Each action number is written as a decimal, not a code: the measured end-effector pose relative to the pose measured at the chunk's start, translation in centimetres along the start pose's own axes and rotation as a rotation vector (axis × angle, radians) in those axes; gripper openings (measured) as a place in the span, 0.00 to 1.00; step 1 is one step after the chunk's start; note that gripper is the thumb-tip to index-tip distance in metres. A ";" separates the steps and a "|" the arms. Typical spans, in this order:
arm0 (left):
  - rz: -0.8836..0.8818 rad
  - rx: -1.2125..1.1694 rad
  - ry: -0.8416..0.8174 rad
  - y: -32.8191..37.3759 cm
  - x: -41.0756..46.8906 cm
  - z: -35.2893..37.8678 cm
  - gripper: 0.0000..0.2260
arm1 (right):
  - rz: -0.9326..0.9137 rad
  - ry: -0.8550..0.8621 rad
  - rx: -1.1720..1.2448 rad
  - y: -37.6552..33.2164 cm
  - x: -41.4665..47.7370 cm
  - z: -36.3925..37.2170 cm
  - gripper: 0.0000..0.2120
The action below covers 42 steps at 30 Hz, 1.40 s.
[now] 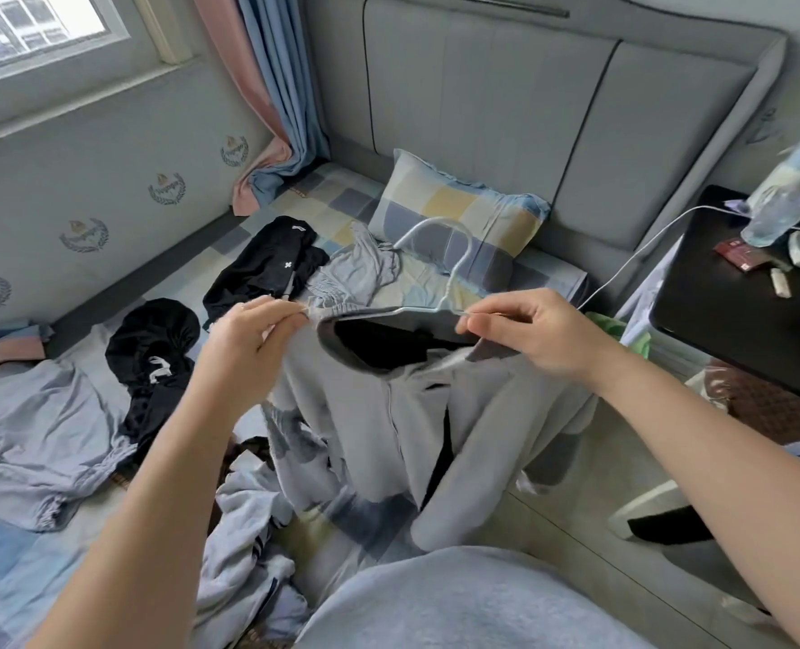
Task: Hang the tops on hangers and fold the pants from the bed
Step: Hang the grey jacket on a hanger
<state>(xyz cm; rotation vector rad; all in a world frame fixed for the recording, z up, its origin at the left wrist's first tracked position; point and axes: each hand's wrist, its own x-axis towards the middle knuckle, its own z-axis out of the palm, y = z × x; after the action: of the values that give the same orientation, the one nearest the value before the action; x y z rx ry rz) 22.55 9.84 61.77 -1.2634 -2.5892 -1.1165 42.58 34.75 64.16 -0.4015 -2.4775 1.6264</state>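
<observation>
Between left hand [248, 348] and right hand [536, 334], grey top [370, 414], hanger [452, 278] at collar

Hidden and blurred parts
The thin white wire hanger [437, 220] is mostly hidden below its hook inside the light grey zip jacket [365, 414]; the clear plastic bottle [784, 199] is blurred.

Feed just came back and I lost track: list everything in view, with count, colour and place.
grey top: one, grey, on the hanger
hanger: one, white, in the top's collar
black garments: two, black, on the bed, left
pale grey clothes: several, on the bed
pillow: one, checked, at the bed's head
nightstand: one, black, right
bottle: one, clear, on the nightstand
left hand: grip pinching the top's shoulder
right hand: grip pinching the hanger
</observation>
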 end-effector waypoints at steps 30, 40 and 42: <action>-0.375 -0.215 0.134 4.3 0.1 9.2 0.06 | 0.009 -0.074 -0.542 -3.9 2.2 2.0 0.18; -0.117 -0.248 0.153 5.7 2.2 5.3 0.09 | 0.048 -0.124 -0.823 -3.9 2.4 0.8 0.24; -0.085 -0.198 0.011 5.6 2.2 5.8 0.06 | -0.052 -0.012 -0.770 -4.1 2.4 0.7 0.26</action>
<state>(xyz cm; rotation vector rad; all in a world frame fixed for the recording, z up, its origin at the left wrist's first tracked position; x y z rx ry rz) 26.48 17.17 61.49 -1.1863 -2.6002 -1.4224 39.52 33.29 67.55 -0.3955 -3.0013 0.5900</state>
